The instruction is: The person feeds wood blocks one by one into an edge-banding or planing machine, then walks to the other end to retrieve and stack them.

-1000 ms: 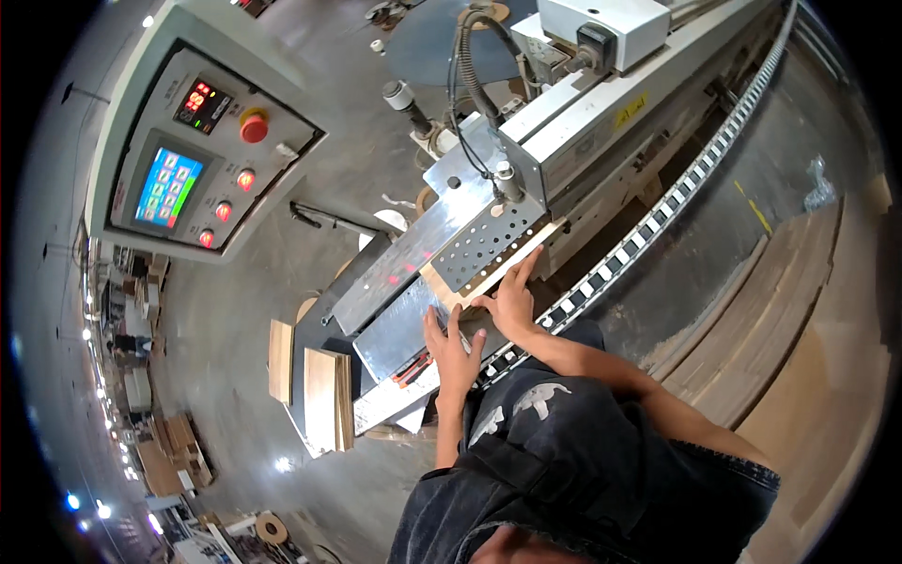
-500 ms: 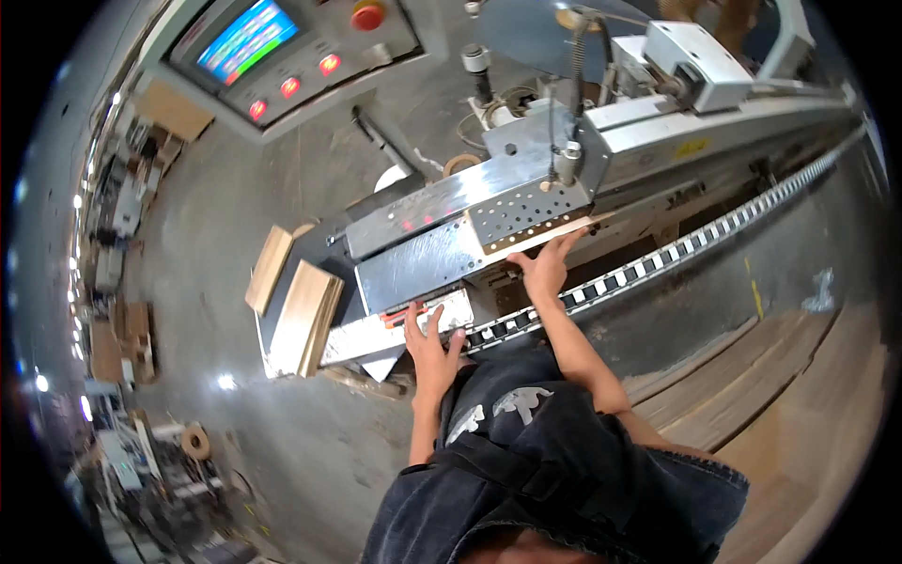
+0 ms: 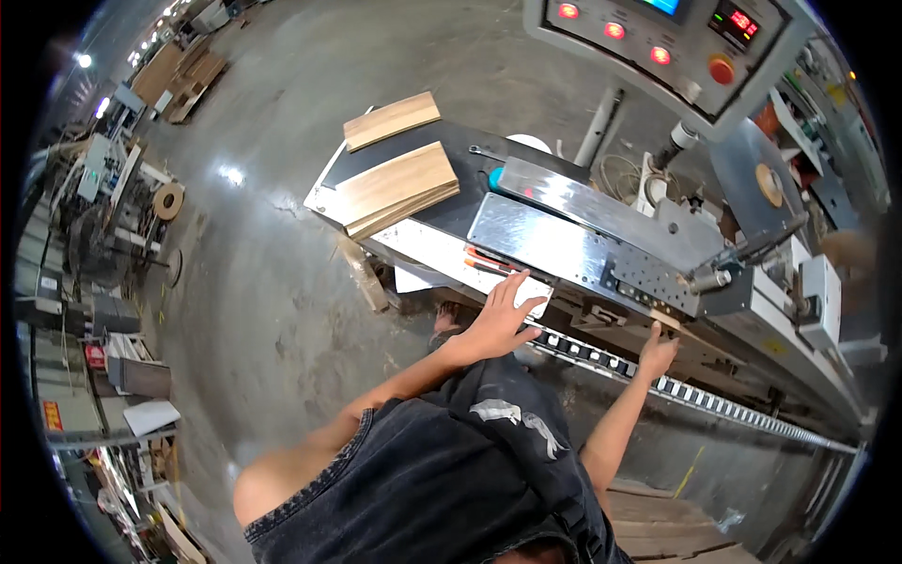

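Head view — left hand (image 3: 492,331) spread open; right hand (image 3: 660,356) at half-hidden wood strip (image 3: 666,320) — grasp unclear.

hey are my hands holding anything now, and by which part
The left hand holds nothing. The right hand is at the exposed edge of the pale wood piece; whether it grips can't be told.

1. Stack (image 3: 399,186) on the table (image 3: 458,218); single board (image 3: 391,120) behind it.
2. Plate (image 3: 545,230) right of the stack.
3. Cutters (image 3: 493,266) before the plate, left hand (image 3: 498,324) just beside them.
4. Perforated plate (image 3: 648,279) right of the plate; strip (image 3: 664,319) at its front edge, right hand (image 3: 658,355) there.
5. Chain (image 3: 714,399) in front; panel (image 3: 634,56) behind.
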A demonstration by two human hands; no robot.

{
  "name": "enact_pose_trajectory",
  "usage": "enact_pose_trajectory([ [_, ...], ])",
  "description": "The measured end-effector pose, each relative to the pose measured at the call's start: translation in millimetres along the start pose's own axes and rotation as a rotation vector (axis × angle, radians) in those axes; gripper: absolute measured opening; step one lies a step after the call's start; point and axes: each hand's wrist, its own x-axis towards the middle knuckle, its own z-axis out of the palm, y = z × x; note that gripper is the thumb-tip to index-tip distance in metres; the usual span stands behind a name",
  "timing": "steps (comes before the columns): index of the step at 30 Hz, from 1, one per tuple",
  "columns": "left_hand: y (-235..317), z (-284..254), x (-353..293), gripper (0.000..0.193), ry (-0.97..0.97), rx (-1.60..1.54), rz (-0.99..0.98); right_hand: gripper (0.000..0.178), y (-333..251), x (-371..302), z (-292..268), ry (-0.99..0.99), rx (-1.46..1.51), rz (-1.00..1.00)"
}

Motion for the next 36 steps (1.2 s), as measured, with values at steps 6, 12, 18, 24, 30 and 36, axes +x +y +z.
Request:
enact_pose_trajectory([
  [6,-51,-41,-2,0.063,0.031,-0.013,-0.101,0.067,-60,-111,44,-0.009,0.355,-0.215],
  [12,-177,-106,1,0.086,0.220,0.133,-0.269,0.058,-112,-174,78,-0.066,0.233,-0.429],
  [18,-286,-199,2,0.118,0.164,0.347,-0.437,0.049,-148,-204,80,-0.061,0.064,-0.418],
  [24,-323,-213,5,0.117,0.071,0.256,-0.462,0.042,-146,-203,83,0.000,-0.009,-0.310],
  [30,-313,-220,3,0.108,0.088,0.277,-0.426,0.035,-145,-200,95,0.013,0.377,-0.262],
  [36,-321,-223,14,0.095,0.127,0.094,-0.447,0.020,-309,-277,-26,-0.207,0.756,-0.786],
])
